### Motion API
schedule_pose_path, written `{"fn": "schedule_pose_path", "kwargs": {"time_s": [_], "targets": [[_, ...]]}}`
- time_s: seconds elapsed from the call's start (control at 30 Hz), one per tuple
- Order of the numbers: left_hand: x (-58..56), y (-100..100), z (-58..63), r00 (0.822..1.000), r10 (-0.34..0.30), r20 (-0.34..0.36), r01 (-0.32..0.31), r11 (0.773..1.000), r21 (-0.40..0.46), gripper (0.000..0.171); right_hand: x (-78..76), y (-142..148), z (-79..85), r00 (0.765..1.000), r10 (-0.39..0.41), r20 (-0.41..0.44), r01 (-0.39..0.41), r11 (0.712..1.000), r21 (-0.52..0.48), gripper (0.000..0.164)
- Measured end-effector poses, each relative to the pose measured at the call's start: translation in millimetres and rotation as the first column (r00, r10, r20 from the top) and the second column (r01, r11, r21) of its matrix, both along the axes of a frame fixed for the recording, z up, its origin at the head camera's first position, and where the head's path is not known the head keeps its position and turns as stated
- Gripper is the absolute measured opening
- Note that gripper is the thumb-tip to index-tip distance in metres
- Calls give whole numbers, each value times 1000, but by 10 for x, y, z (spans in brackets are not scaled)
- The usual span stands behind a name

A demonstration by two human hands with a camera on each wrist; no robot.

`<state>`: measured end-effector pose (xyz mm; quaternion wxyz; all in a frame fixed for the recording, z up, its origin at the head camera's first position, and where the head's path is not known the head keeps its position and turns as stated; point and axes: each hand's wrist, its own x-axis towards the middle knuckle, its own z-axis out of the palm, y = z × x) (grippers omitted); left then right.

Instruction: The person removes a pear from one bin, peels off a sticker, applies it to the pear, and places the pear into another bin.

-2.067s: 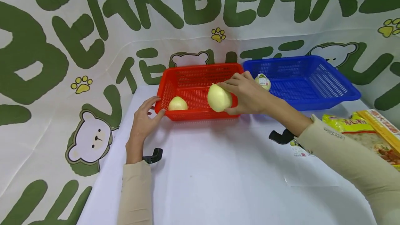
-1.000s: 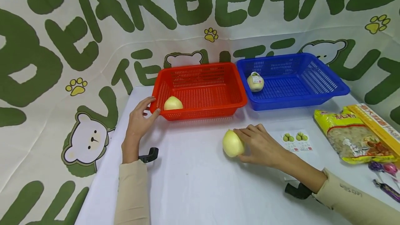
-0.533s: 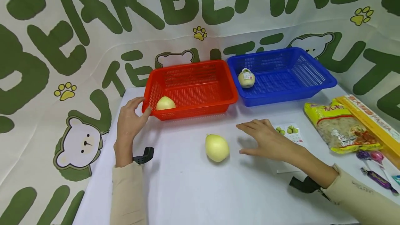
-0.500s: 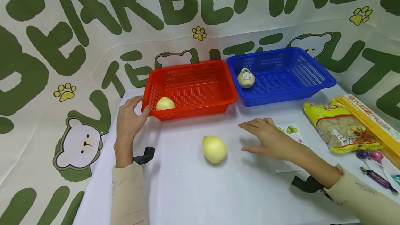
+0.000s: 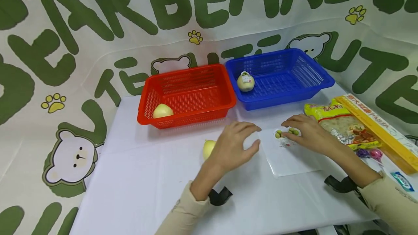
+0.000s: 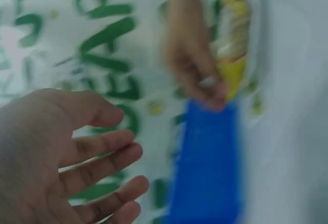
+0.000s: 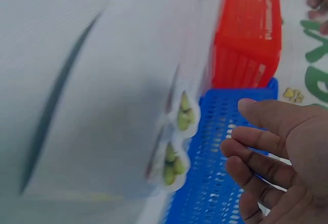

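My left hand (image 5: pixel 232 146) hovers over the table left of a white sticker sheet (image 5: pixel 290 162), fingers apart and holding nothing. My right hand (image 5: pixel 307 133) reaches over the sheet's far end, thumb and fingers spread around the fruit-printed labels (image 5: pixel 278 134). In the right wrist view, those labels (image 7: pixel 175 167) lie close to the fingertips, and nothing is between thumb and fingers. A pale yellow pear-shaped fruit (image 5: pixel 208 148) stands on the table, mostly hidden behind my left hand. In the left wrist view, my left hand (image 6: pixel 87 162) has loosely bent, empty fingers.
A red basket (image 5: pixel 183 118) holds one pale yellow fruit (image 5: pixel 162 111). Beside it, a blue basket (image 5: pixel 281 99) holds a labelled fruit (image 5: pixel 245 82). At right lie a yellow food bag (image 5: pixel 346 126), a long pasta box (image 5: pixel 382 133), lollipops (image 5: pixel 375 154) and a small blue packet (image 5: pixel 402 181).
The right hand carried the fruit from the red basket to the table, let it go, and moved right to the labels. The left hand has left the red basket's rim and moved right.
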<state>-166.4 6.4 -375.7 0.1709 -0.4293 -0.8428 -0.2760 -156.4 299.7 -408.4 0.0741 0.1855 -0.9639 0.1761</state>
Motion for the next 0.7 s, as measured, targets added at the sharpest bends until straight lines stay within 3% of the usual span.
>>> {"fn": "schedule_pose_path", "kwargs": {"time_s": [0.13,0.3,0.5,0.7], "targets": [[18,403,-272,996,38,86,-29,994,-109,30,-31,107,-101,1000,0,-27,1,1000,12,26],[-27,638,-566,978,138,159,-109,978,-180,41,-80,140,-189,998,24,-61,-23,1000,16,22],[-28,800,-819,971,219,94,-177,927,-331,56,-146,120,-277,997,23,-80,-19,999,39,20],[-5,863,-899,975,224,10,-203,903,-378,59,-147,139,-319,998,-6,-62,8,1000,25,7]]}}
